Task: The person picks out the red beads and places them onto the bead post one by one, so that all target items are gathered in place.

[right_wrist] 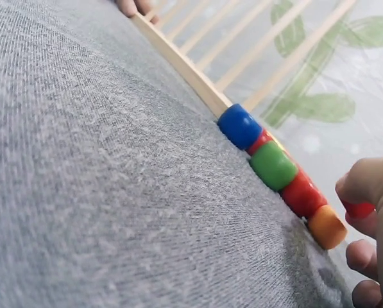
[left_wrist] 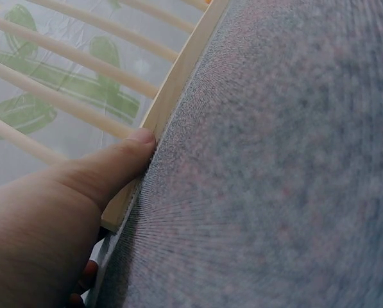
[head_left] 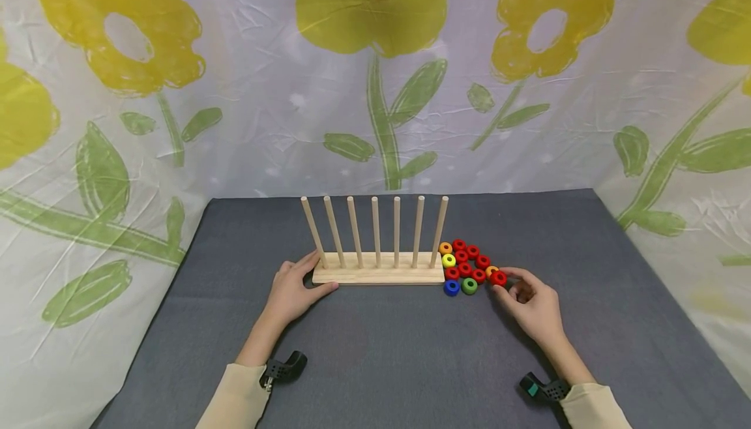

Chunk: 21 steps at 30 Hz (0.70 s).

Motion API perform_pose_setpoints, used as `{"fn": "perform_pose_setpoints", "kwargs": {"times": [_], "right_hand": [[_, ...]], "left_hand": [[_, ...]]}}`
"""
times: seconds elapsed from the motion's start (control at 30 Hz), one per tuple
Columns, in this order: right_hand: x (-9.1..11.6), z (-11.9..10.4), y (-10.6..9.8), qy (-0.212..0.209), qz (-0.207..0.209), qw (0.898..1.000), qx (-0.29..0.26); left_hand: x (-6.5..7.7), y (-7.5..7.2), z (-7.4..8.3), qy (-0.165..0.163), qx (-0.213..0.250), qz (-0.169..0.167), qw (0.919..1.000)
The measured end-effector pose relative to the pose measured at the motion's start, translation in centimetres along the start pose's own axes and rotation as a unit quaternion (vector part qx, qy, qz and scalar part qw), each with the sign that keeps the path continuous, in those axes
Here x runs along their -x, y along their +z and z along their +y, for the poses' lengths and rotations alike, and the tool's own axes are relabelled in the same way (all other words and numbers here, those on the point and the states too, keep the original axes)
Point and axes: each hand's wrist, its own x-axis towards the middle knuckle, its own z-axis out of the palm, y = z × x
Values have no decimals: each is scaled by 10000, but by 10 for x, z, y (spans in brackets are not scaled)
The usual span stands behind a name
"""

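A wooden peg stand (head_left: pixel 378 276) with several upright pegs is on the dark cloth. My left hand (head_left: pixel 291 292) grips the left end of its base. In the left wrist view the thumb (left_wrist: pixel 117 163) lies along the base's front edge; the other fingers are mostly hidden. At the right, my right hand (head_left: pixel 532 302) pinches a red bead (head_left: pixel 499 278) between thumb and fingers, just above the cloth. The bead overlaps an orange bead (head_left: pixel 490 271) in the head view. In the right wrist view the held red bead (right_wrist: pixel 359 209) shows only partly.
Against the stand's right end cluster several red beads (head_left: pixel 465 270), with a blue bead (head_left: pixel 451 287), a green bead (head_left: pixel 469 286), a yellow bead (head_left: pixel 448 261) and another orange bead (head_left: pixel 446 248). A flower-printed curtain (head_left: pixel 264 122) hangs behind the table.
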Motion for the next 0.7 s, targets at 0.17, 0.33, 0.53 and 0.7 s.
{"fn": "perform_pose_setpoints", "kwargs": {"times": [0.17, 0.33, 0.53, 0.7], "right_hand": [[-1, 1, 0, 85, 83, 9999, -83], [0, 0, 1, 227, 88, 9995, -202], [0, -3, 1, 247, 63, 9991, -325], [-4, -8, 2, 246, 47, 9991, -331]], "left_hand": [[0, -1, 2, 15, 27, 15, 10000], [1, -2, 3, 14, 34, 13, 10000], [1, -1, 3, -19, 28, -11, 10000], [1, -1, 2, -34, 22, -3, 10000]]}}
